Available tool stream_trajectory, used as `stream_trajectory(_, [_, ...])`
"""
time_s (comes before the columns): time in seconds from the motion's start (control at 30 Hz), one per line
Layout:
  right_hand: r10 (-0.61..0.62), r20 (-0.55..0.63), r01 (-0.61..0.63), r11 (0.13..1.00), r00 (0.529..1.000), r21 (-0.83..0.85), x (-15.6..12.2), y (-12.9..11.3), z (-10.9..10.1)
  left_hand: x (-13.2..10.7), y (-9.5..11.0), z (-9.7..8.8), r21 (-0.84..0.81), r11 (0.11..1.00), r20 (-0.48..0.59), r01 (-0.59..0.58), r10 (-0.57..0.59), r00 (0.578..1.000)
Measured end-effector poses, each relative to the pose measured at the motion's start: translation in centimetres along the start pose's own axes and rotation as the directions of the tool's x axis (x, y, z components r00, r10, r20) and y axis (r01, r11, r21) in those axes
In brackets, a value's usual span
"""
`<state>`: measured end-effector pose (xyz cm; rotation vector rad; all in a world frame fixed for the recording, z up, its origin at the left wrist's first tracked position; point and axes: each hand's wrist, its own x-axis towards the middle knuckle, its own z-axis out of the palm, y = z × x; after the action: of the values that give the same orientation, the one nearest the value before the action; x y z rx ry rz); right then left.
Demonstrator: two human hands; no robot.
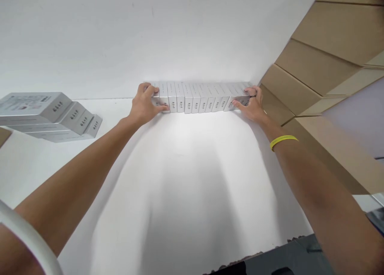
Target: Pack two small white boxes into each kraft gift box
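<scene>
A row of thin white boxes [196, 95] stands on edge on the white surface, against the back wall. My left hand [146, 103] grips the left end of the row, with its thumb on the front faces and its fingers over the top. At the other end my right hand [251, 106] holds the last boxes in the same way. Small dark marks show on the boxes' front ends. Most of the boxes touch one another; those at the right lean a little.
Several larger white boxes [51, 115] lie stacked at the left. Brown cardboard boxes [327, 55] line the right side. A dark grey object [279, 259] with a ragged edge lies at the front right, and a white curved bar [27, 235] crosses the lower left corner.
</scene>
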<state>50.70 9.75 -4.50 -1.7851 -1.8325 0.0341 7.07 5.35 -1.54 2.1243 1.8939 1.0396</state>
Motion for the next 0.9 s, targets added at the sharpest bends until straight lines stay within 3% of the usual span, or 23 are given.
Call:
stream_trajectory(0.33, [-0.102, 0.050, 0.113, 0.927, 0.994, -0.357, 0.3, 1.8, -2.5, 0.2, 1.7, 2.0, -0.027, 0.997, 0.053, -0.074, 0.076, 0.996])
stream_trajectory(0.63, [-0.147, 0.153, 0.207, 0.820, 0.977, -0.534, 0.2, 0.7, -4.3, 0.5, 2.6, 3.3, -0.131, 0.990, 0.043, -0.050, 0.056, 0.997])
stream_trajectory(0.77, [-0.183, 0.149, 0.236, 0.790, 0.972, -0.566, -1.8, -0.8, -5.0, 0.4, 3.7, 3.2, -0.051, 0.998, 0.077, -0.040, 0.044, 0.996])
stream_trajectory(0.9, [-0.242, 0.132, 0.274, 0.774, 0.961, -0.571, -7.0, -2.2, -7.3, -0.3, 4.6, 2.3, 0.019, 1.000, 0.101, 0.012, -0.014, 0.995])
